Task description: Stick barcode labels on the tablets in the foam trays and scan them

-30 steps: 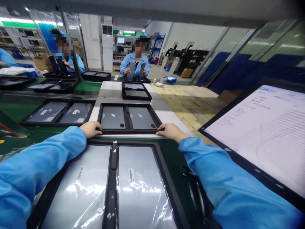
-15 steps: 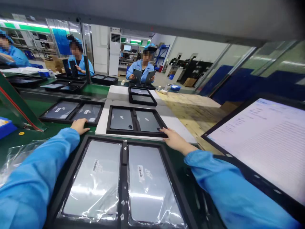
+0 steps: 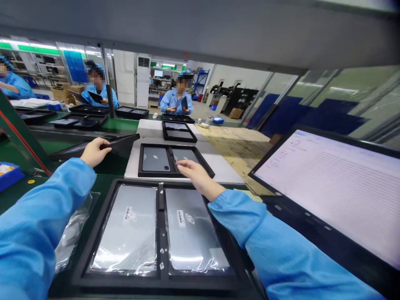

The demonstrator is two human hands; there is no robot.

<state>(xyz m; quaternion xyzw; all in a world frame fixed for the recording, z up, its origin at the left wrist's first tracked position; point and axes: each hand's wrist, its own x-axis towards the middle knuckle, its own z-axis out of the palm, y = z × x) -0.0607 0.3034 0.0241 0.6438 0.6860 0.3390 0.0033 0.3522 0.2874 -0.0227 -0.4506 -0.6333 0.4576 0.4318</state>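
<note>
At half past ten from the near black tray point(image 3: 140, 284), the left hand point(image 3: 93, 153) has thumb and fingers nearly closed on the edge of a tilted black tray point(image 3: 123, 144), its right end raised; its contents cannot be seen. At one o'clock, the right hand point(image 3: 195, 175) reaches over the middle black tray point(image 3: 150, 173), fingers extended and loosely parted, gripping nothing visible; whether they touch the tray cannot be told.

Two film-covered tablets point(image 3: 125, 233) with barcode labels lie side by side in the near tray. Two grey tablets point(image 3: 155, 159) lie in the middle tray, on a white board point(image 3: 228, 177) at twelve o'clock. A crumpled clear plastic bag point(image 3: 73, 233) is at nine o'clock, a monitor point(image 3: 331, 187) between two and three. Beyond the middle tray, at twelve o'clock, a person in blue point(image 3: 168, 100) holds dark tablets point(image 3: 184, 104).
</note>
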